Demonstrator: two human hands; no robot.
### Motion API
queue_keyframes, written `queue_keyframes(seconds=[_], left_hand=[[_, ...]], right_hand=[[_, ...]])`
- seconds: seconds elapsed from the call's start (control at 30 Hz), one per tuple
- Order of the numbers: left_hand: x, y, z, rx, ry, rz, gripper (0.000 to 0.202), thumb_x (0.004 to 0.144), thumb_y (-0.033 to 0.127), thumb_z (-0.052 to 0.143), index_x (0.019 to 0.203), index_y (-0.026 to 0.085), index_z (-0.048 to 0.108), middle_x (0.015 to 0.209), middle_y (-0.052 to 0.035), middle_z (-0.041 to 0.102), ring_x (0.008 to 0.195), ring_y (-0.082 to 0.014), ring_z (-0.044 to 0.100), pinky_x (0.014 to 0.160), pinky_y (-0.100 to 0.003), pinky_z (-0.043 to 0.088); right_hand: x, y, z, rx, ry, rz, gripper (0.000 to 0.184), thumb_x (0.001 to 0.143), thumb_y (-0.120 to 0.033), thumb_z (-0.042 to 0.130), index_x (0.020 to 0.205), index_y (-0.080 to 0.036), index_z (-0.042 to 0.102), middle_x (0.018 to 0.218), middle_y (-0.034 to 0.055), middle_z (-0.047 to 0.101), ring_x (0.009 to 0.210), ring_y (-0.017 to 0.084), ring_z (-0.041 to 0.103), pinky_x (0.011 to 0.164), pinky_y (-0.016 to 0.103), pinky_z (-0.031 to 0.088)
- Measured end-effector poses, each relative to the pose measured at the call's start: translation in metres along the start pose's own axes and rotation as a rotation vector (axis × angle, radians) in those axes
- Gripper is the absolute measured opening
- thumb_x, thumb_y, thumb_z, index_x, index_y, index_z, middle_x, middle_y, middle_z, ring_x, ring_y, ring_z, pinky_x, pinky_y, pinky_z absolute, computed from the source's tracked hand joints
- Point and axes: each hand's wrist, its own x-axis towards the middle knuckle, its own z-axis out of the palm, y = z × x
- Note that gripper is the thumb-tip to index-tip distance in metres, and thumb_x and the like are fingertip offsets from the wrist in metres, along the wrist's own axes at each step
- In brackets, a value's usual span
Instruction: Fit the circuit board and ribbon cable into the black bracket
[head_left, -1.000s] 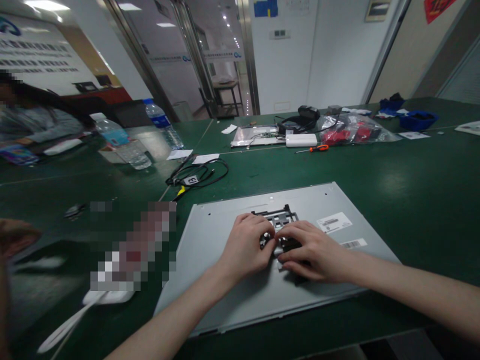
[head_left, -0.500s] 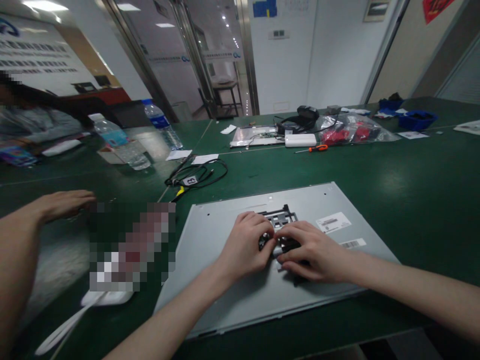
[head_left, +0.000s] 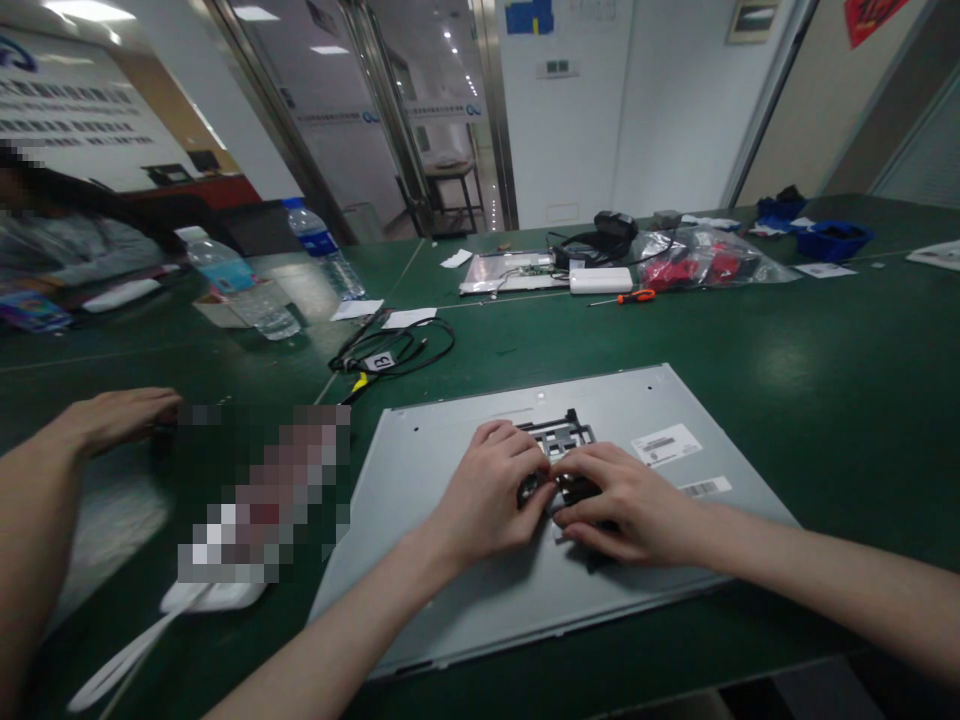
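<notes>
A flat grey metal panel (head_left: 420, 460) with white labels (head_left: 666, 445) lies on the green table in front of me. Set into its middle is a black frame-like bracket (head_left: 566, 435), partly covered by my hands. My left hand (head_left: 495, 490) curls over the bracket's left side, thumb and fingers pinched together. From the right, my right hand (head_left: 626, 500) bends its fingers around a dark part at the bracket. Both sets of fingertips almost meet there. What exactly they pinch is hidden beneath the fingers.
Another person's hand (head_left: 124, 415) rests at the left, near a blurred-out item with a white strap (head_left: 124, 650). Beyond the panel lie a black cable (head_left: 420, 350), an orange-handled screwdriver (head_left: 636, 296), a white box (head_left: 600, 281) and a plastic bag (head_left: 712, 258). Water bottles (head_left: 244, 285) stand at the back left.
My hands keep almost the same place on the bracket, with only a slight shift of the left fingers. The other person's hand has moved a little to the left.
</notes>
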Motion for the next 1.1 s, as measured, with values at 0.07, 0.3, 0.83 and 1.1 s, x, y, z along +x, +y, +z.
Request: queue_keyframes(seconds=[0.07, 0.3, 0.83, 1.1], left_hand=[[-0.0003, 0.0004, -0.001, -0.001, -0.026, -0.002, 0.004, 0.083, 0.023, 0.06, 0.083, 0.02, 0.062, 0.085, -0.0037, 0.065, 0.088, -0.0225, 0.057, 0.095, -0.046, 0.039], [-0.0004, 0.0015, -0.0027, -0.007, -0.055, -0.011, 0.014, 0.079, 0.028, 0.064, 0.09, 0.021, 0.063, 0.092, -0.0046, 0.065, 0.092, -0.0239, 0.057, 0.096, -0.047, 0.039], [-0.0013, -0.0008, 0.0007, -0.04, -0.059, -0.039, 0.01, 0.08, 0.022, 0.06, 0.09, 0.021, 0.062, 0.094, -0.0059, 0.065, 0.095, -0.025, 0.057, 0.093, -0.046, 0.041], [-0.0015, -0.0013, -0.0017, -0.058, -0.045, -0.006, 0.011, 0.081, 0.021, 0.062, 0.091, 0.023, 0.065, 0.092, -0.0028, 0.069, 0.094, -0.023, 0.061, 0.099, -0.047, 0.038]], right_hand=[[0.0008, -0.0009, -0.0009, -0.002, -0.001, 0.001, 0.019, 0.095, -0.029, 0.058, 0.1, -0.023, 0.075, 0.12, 0.0099, 0.06, 0.114, 0.024, 0.053, 0.097, 0.041, 0.043], [0.0006, 0.0002, 0.0003, -0.001, -0.005, -0.007, 0.019, 0.095, -0.029, 0.058, 0.099, -0.022, 0.074, 0.118, 0.0099, 0.061, 0.113, 0.024, 0.053, 0.097, 0.042, 0.043], [0.0022, 0.0, -0.0007, 0.0, -0.026, -0.012, 0.018, 0.095, -0.029, 0.057, 0.099, -0.022, 0.073, 0.118, 0.0099, 0.062, 0.109, 0.023, 0.055, 0.095, 0.041, 0.043], [0.0018, -0.0005, -0.0018, 0.003, -0.029, -0.014, 0.016, 0.093, -0.027, 0.059, 0.101, -0.022, 0.073, 0.117, 0.0091, 0.063, 0.108, 0.023, 0.055, 0.094, 0.041, 0.043]])
